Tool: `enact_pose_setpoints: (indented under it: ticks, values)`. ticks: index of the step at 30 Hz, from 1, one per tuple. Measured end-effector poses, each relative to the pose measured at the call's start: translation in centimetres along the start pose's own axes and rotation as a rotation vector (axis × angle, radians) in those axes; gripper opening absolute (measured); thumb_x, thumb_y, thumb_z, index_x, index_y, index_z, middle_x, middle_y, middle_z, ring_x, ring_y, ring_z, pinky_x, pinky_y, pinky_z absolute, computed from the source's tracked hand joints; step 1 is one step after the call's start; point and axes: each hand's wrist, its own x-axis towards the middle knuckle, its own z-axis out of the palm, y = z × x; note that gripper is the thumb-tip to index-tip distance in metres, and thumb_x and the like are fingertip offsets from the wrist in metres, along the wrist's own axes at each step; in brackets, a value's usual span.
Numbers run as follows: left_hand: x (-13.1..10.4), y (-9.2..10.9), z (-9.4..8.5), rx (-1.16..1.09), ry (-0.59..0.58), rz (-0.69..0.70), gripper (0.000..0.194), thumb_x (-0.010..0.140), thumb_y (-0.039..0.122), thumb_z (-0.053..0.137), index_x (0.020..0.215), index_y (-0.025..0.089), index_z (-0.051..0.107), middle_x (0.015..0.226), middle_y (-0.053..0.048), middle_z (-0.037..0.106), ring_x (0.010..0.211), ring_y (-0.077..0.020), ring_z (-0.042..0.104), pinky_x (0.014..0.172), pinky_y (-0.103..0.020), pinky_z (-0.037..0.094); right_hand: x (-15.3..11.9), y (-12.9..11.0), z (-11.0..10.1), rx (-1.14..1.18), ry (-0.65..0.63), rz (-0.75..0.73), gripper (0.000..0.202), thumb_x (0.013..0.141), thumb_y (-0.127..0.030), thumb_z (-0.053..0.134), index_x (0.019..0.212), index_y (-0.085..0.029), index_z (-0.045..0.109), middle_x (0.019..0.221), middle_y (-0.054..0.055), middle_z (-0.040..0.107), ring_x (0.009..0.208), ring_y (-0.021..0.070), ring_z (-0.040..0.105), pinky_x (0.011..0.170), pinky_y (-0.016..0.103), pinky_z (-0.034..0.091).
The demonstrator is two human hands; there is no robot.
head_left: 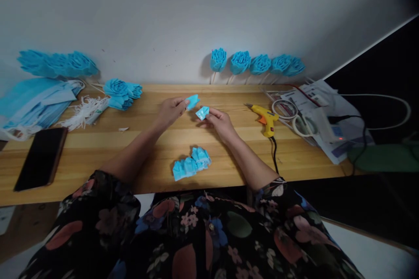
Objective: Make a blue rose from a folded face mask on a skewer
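My left hand (173, 111) pinches a folded blue piece (193, 101), which looks like face mask fabric, between thumb and fingers. A second folded blue petal (203, 113), pointed at one end and shiny on its face, is gripped in my right hand (220, 122). The two pieces are close together but apart, above the wooden table (147, 139). Nearer to me lies a row of folded blue petals (191, 164), bunched against one another.
Blue flowers on sticks (240, 62) lean on the wall. To the right lie a yellow glue gun (266, 118), tape rolls (305, 125) and a power strip (329, 124). Leftward are blue face masks (39, 100), white ear loops (83, 111), more blue flowers (119, 93) and a phone (41, 158).
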Motion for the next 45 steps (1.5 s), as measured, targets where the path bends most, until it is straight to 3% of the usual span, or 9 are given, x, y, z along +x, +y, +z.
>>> enact_pose_setpoints:
  ticks: [5,11,14,21,23,26,29,37,45]
  values:
    - [0.1,-0.2,0.0,-0.055,-0.131,-0.053,0.063,0.091,0.078,0.066,0.067,0.021,0.056,0.059,0.000,0.050,0.054,-0.0121,0.041,0.052,-0.025,0.029,-0.2,-0.8,-0.2,0.013,-0.073,0.019,0.037,0.071,-0.040,0.081,0.103,-0.021,0.083,0.097,0.006,0.085,0.094,0.0242,0.082,0.080,0.034,0.067]
    - [0.5,-0.5,-0.2,-0.150,-0.124,-0.127,0.042,0.096,0.059,0.074,0.111,0.020,0.077,0.065,0.002,0.058,0.053,-0.0121,0.047,0.051,-0.023,0.032,-0.4,-1.4,-1.2,-0.085,-0.173,0.018,0.056,0.072,-0.038,0.084,0.125,-0.026,0.070,0.078,-0.001,0.080,0.069,0.0206,0.077,0.065,0.030,0.059]
    - [0.5,-0.5,-0.3,-0.184,-0.152,-0.171,0.038,0.098,0.056,0.075,0.111,0.020,0.073,0.069,0.001,0.062,0.052,-0.0114,0.049,0.049,-0.021,0.033,-0.5,-1.7,-1.5,-0.179,-0.210,-0.008,0.052,0.077,-0.045,0.086,0.123,-0.026,0.068,0.072,-0.003,0.076,0.065,0.0193,0.072,0.065,0.029,0.055]
    - [0.4,0.0,-0.5,-0.190,-0.187,-0.191,0.043,0.100,0.063,0.070,0.097,0.020,0.068,0.071,-0.001,0.064,0.052,-0.0113,0.051,0.046,-0.021,0.033,-0.3,-1.8,-2.3,-0.618,-0.134,-0.204,0.049,0.100,-0.067,0.063,0.084,-0.023,0.079,0.081,0.004,0.076,0.076,0.0215,0.066,0.075,0.033,0.048]
    - [0.4,0.2,-0.5,-0.173,-0.193,-0.188,0.041,0.098,0.060,0.074,0.095,0.020,0.066,0.070,0.000,0.063,0.052,-0.0109,0.050,0.048,-0.021,0.033,-0.2,-1.5,-2.5,-0.710,-0.092,-0.237,0.046,0.102,-0.062,0.060,0.086,-0.024,0.079,0.077,0.003,0.074,0.073,0.0217,0.064,0.074,0.033,0.045]
    - [0.5,0.4,-0.3,-0.159,-0.195,-0.185,0.036,0.091,0.050,0.083,0.100,0.021,0.065,0.066,0.003,0.061,0.051,-0.0101,0.047,0.050,-0.022,0.033,0.0,-1.1,-2.7,-0.768,0.000,-0.258,0.030,0.096,-0.049,0.071,0.112,-0.026,0.080,0.072,0.000,0.072,0.069,0.0218,0.062,0.072,0.033,0.042]
    - [0.4,0.4,0.1,-0.146,-0.177,-0.135,0.035,0.089,0.046,0.084,0.102,0.021,0.064,0.063,0.005,0.059,0.052,-0.0104,0.046,0.052,-0.022,0.034,0.2,-0.7,-2.5,-0.716,0.012,-0.259,0.041,0.092,-0.045,0.074,0.127,-0.025,0.078,0.078,0.000,0.075,0.074,0.0228,0.065,0.076,0.034,0.045]
    - [-0.8,0.4,2.3,0.051,-0.074,0.126,0.017,0.095,0.036,0.072,0.097,0.021,0.063,0.069,0.004,0.060,0.063,-0.0140,0.055,0.062,-0.024,0.038,0.9,0.0,-1.8,-0.356,0.000,-0.248,0.050,0.081,-0.066,0.083,0.103,-0.021,0.079,0.084,0.000,0.073,0.077,0.0186,0.062,0.073,0.032,0.048]
    - [-1.4,0.6,2.7,0.126,-0.107,0.197,0.016,0.101,0.035,0.063,0.096,0.020,0.065,0.080,0.001,0.069,0.069,-0.0151,0.059,0.065,-0.025,0.041,1.3,0.4,-2.0,-0.287,-0.003,-0.197,0.037,0.073,-0.050,0.085,0.094,-0.022,0.074,0.085,0.000,0.077,0.078,0.0192,0.067,0.077,0.033,0.052]
